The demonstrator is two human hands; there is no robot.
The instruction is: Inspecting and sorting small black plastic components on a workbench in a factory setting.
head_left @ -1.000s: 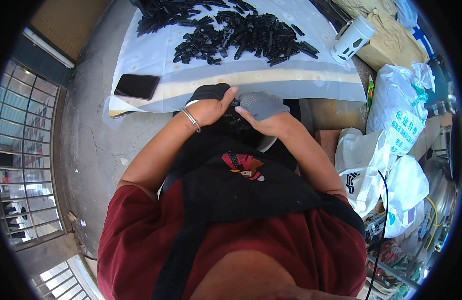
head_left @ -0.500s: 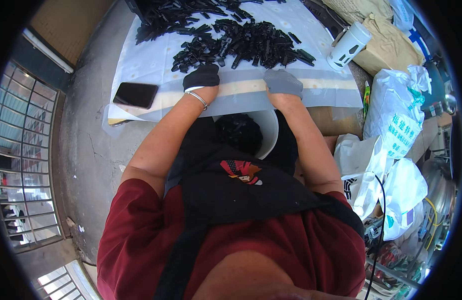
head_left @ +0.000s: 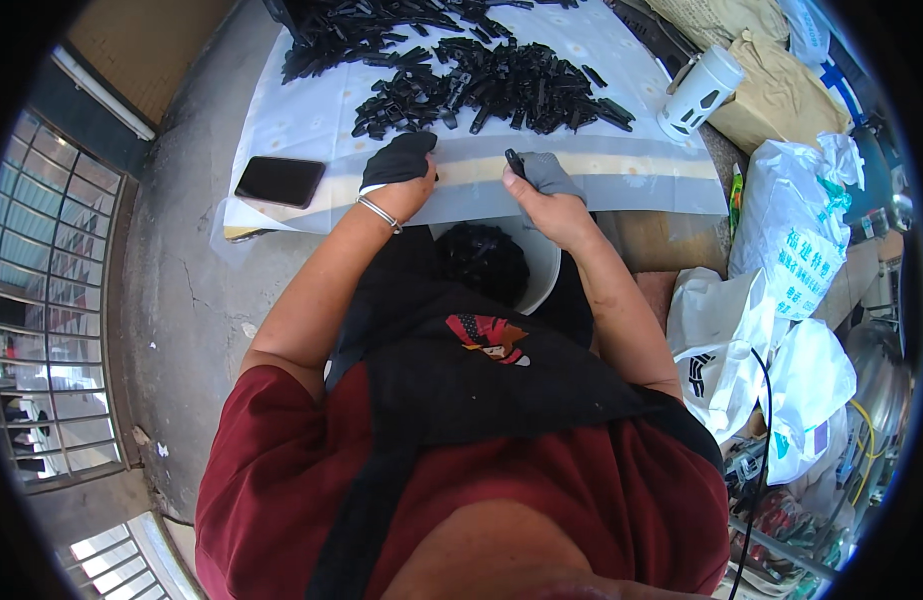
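Note:
My right hand [head_left: 550, 195], in a grey fingerless glove, grips a small black plastic piece [head_left: 516, 162] between thumb and fingers above the table's near edge. To its left is my left hand [head_left: 404, 170] in a black glove, its fingers curled closed; a bit of something dark shows at the fingertips, too small to name. The two hands are apart. Just beyond them lies a pile of black plastic pieces [head_left: 502, 85] on the pale table cover [head_left: 332, 120]. Below the hands, a white bucket [head_left: 547, 275] between my legs holds a shiny black mass.
A black phone [head_left: 280, 181] lies on the table's left. More black pieces [head_left: 352, 30] are heaped at the far left. A white tumbler [head_left: 700, 92] stands at the right edge, beside a brown paper bag [head_left: 772, 95] and white plastic bags [head_left: 787, 225].
My right hand has moved left and turned, so its thumb and the black piece now show. My left hand has tilted slightly and remains closed.

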